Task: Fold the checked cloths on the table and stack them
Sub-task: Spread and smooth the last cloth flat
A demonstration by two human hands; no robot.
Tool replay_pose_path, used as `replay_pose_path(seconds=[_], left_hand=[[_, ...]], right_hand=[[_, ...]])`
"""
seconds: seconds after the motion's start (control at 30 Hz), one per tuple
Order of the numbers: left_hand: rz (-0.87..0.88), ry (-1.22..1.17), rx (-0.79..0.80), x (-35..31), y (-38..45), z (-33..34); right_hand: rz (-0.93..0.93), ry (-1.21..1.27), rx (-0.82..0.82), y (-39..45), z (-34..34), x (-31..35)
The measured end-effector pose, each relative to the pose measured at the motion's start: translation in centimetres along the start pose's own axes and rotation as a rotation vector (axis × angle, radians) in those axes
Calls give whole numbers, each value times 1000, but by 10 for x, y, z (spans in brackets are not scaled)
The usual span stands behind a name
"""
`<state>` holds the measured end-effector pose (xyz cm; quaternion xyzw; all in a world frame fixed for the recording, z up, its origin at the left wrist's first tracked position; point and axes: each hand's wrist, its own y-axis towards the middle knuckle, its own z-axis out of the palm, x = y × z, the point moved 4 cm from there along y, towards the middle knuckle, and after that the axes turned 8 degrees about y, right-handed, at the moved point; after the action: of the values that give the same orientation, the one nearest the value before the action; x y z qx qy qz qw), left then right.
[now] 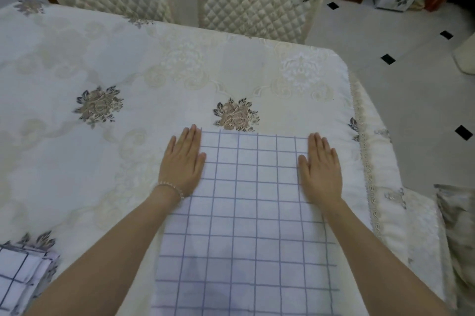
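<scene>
2 flat hands, left hand (183,161) and right hand (321,169), fingers straight, pressing checked cloth (246,213) near table (77,161) right edge; folded cloths (20,274) stacked near-left corner; more folding left.

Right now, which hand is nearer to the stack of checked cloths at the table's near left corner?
Left. The left hand lies flat on the spread cloth's left edge, the side toward the stack. The right hand lies flat on its right edge, farther away.
</scene>
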<state>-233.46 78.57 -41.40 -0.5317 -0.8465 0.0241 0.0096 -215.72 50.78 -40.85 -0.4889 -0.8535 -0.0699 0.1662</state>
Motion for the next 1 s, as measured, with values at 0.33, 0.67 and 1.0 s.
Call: replay_pose_path(seconds=[0.33, 0.67, 1.0], left_hand=[[200, -86, -28, -124, -103, -8], [39, -51, -20, -35, -141, 6], [206, -131, -44, -134, -207, -20]], right_hand=[[-120, 187, 54, -109, 28, 108], [10, 14, 15, -133, 12, 12], [-137, 140, 95, -208, 19, 100]])
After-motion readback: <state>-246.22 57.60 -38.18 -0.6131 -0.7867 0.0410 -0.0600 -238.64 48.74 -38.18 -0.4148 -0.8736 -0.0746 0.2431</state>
